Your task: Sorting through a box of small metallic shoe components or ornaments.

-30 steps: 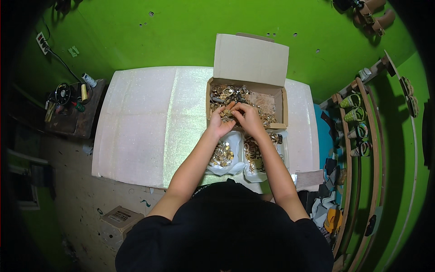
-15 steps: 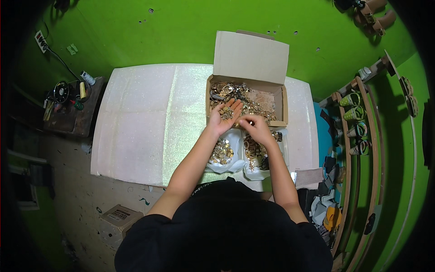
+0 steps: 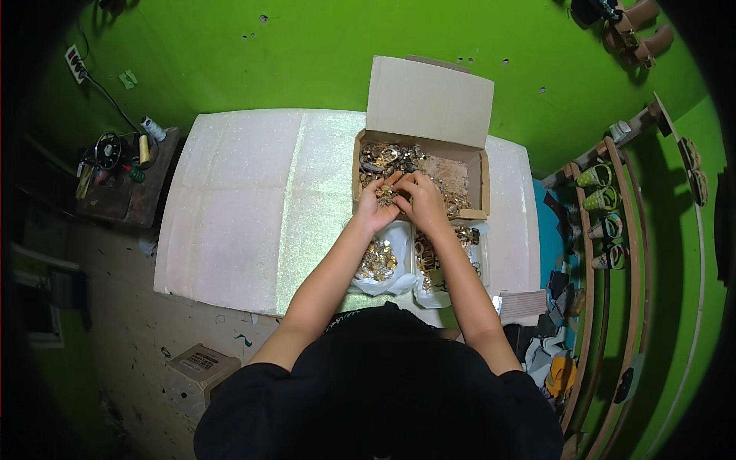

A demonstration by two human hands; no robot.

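Cradling small metal pieces [image 3: 386, 198] over the near side of the cardboard box [image 3: 485, 180] — left hand [image 3: 372, 210] palm up, fingers uncurled; right hand [image 3: 424, 203] bent over that palm, any pinch impossible to tell.

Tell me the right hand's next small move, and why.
Probably pinch one piece from the left palm: the left hand is cupped around small metallic pieces, and the fingertips of the right hand are right at them.
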